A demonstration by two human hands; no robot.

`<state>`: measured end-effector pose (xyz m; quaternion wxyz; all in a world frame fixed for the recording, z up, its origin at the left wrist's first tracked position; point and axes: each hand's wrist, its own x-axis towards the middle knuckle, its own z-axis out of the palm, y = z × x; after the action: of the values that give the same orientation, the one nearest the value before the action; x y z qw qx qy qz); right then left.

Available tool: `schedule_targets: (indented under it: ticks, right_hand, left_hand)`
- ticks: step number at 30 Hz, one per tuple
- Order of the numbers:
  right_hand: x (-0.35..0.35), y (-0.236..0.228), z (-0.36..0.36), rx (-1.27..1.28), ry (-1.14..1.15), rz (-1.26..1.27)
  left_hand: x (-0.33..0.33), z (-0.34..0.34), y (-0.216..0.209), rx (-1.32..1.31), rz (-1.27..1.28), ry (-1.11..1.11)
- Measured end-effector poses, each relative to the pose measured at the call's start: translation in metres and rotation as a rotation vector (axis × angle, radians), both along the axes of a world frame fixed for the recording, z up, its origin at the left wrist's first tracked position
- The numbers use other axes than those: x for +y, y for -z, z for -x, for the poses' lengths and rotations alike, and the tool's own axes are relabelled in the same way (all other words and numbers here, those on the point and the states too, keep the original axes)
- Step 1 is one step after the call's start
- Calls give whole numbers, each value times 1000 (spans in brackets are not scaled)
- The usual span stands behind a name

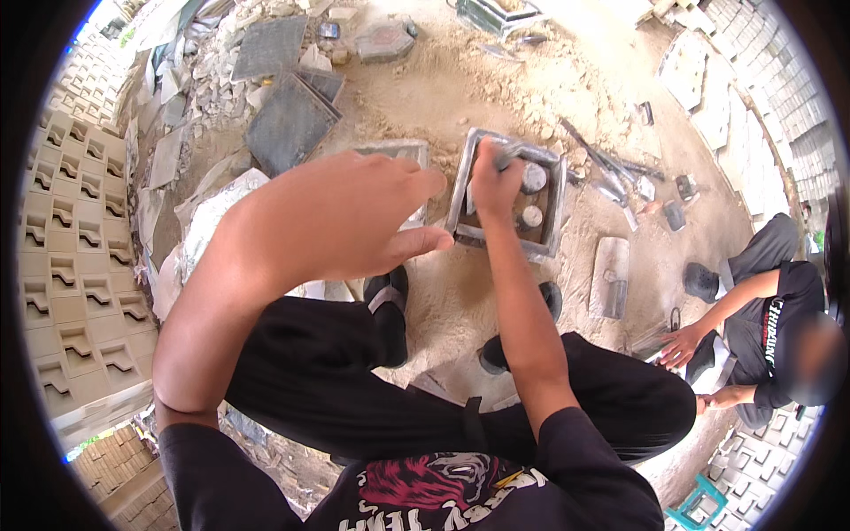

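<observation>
In front of me lies a square grey metal mould with raised walls. Inside it are two round, light-topped pieces, a larger one and a smaller one. My right hand reaches over the mould's left part, fingers closed round a small grey tool; its working end is too blurred to name. My left hand hovers high and close, left of the mould, thumb and fingers apart with nothing between them. Behind it, partly hidden, is a pale rectangular tray or frame.
Dark square plates and rubble lie at the far left. Metal bars and small tools are right of the mould, near a trowel-like float. Another person crouches at the right. Stacked blocks line the left side.
</observation>
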<state>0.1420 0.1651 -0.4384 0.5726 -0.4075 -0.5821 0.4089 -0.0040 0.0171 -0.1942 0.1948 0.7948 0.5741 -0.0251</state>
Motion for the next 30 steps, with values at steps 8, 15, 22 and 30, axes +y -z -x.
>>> schedule_targets:
  ticks: [8, 15, 22, 30]
  right_hand:
    - [-13, 14, -12, -32, -5, 12]
    - [-26, -36, -9, 67, -1, 163]
    - [-9, 12, -21, -116, -80, 142]
    - [-21, 23, -29, 3, 74, 203]
  left_hand:
    - [-1, 0, -7, 16, 30, -3]
    - [-7, 2, 2, 58, 45, -33]
    - [-4, -2, 6, 42, 9, -6]
    - [-4, -6, 6, 13, -3, -7]
